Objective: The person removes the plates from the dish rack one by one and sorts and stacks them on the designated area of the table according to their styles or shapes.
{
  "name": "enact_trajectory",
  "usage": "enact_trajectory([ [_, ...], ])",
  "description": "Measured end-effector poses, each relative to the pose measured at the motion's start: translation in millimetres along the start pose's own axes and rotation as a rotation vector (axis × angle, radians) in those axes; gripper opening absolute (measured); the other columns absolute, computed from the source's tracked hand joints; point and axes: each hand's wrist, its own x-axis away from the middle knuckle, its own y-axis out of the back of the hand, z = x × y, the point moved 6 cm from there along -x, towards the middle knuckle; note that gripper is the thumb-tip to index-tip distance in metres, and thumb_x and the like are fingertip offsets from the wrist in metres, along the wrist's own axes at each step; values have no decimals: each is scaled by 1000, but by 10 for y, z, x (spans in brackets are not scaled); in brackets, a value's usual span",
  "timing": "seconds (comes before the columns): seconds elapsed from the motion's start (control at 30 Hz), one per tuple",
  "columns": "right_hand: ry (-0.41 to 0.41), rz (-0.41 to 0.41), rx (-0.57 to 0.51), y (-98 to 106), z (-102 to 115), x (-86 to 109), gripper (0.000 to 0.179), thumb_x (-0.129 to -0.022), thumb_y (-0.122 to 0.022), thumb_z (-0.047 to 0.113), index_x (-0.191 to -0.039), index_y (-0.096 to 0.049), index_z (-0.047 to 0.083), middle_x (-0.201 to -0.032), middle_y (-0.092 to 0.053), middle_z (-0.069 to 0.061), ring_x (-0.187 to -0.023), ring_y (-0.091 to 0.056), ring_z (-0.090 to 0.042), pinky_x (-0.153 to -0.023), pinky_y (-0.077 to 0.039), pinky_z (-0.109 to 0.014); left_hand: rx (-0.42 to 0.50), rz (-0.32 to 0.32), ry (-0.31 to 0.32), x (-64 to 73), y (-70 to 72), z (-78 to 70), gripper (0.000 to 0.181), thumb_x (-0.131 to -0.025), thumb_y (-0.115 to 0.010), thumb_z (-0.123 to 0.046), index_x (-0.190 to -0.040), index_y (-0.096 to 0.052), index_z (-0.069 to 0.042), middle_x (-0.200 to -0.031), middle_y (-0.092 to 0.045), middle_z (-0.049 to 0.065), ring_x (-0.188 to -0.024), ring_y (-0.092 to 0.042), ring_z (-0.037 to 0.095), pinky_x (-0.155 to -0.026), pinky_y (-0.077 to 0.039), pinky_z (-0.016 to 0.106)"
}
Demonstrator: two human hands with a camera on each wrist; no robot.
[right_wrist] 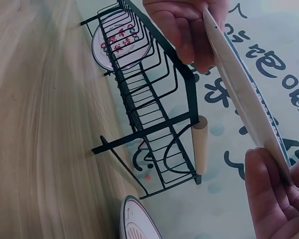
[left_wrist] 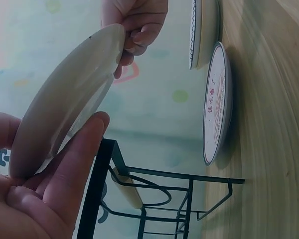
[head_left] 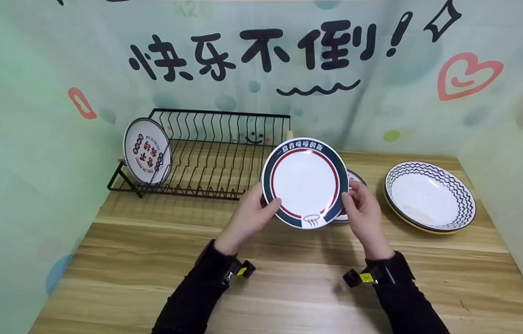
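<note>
Both hands hold a white plate point(head_left: 305, 183) with a dark green rim and a red ring, raised above the table and tilted toward the head camera. My left hand point(head_left: 253, 214) grips its left edge, thumb on the front and fingers behind. On the opposite edge, my right hand point(head_left: 364, 215) pinches it the same way. The plate's plain underside point(left_wrist: 65, 99) shows in the left wrist view. Behind the held plate, partly hidden, a second plate point(left_wrist: 217, 107) with red print lies on the table.
A black wire dish rack point(head_left: 215, 153) stands at the back left, with a wooden handle point(right_wrist: 200, 144). One printed plate point(head_left: 148, 150) leans upright in its left end. At the right are stacked bowls point(head_left: 428, 197), the top one zigzag-patterned. A printed cloth point(head_left: 261, 46) hangs behind the wooden table point(head_left: 289, 283).
</note>
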Motion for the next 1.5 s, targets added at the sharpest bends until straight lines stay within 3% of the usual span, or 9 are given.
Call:
enact_trajectory([
  [0.23,-98,-32,8,112,-7,-22,32,-96,-51,-7,-126,-50,-20,-86,-65,-11,-70,-60,-6,-63,-52,-17,-15,18,18,7,69,-34,37,-100,-59,-19,-127,-53,6,-113,-65,19,-100,-66,24,-85,-57,31],
  [0.33,-124,-54,18,181,-7,-32,32,-96,-50,-7,-126,-49,-21,-86,-65,-9,-69,-60,-6,-62,-52,-18,-14,-18,28,-5,161,-65,38,-100,-58,-17,-128,-52,8,-113,-65,20,-100,-66,27,-85,-57,32],
  [0.5,-151,-78,40,299,1,-66,29,-97,-50,-5,-123,-51,-18,-84,-64,-4,-68,-59,-6,-62,-52,-18,-106,-85,39,-33,349,-125,36,-99,-58,-15,-127,-53,6,-110,-66,14,-98,-66,26,-90,-54,30],
  [0.8,-191,-114,-21,459,-34,-127,28,-99,-48,-2,-123,-52,-15,-81,-63,-3,-69,-61,-8,-64,-56,-20,-213,-185,59,-13,653,-100,36,-100,-57,-19,-129,-54,3,-119,-64,14,-106,-62,23,-96,-50,36],
  [0.97,-204,-119,-27,490,-93,-140,30,-100,-47,-2,-126,-51,-15,-84,-62,-5,-70,-62,-9,-64,-56,-21,-273,-220,65,2,723,-70,39,-100,-58,-21,-132,-52,2,-120,-64,12,-109,-61,23,-98,-48,36],
  [1.2,-216,-119,-15,511,-202,-159,30,-100,-46,-2,-126,-50,-16,-85,-62,-5,-68,-62,-8,-63,-56,-21,-283,-244,114,15,812,-13,46,-101,-56,-25,-137,-45,2,-128,-58,14,-116,-56,23,-102,-46,41],
  [1.5,-298,-104,31,559,-341,-183,37,-101,-45,3,-133,-47,-16,-93,-62,-9,-72,-64,-7,-67,-57,-21,-318,-280,104,12,896,-10,55,-99,-61,-26,-140,-42,4,-132,-55,19,-120,-54,28,-106,-42,42],
])
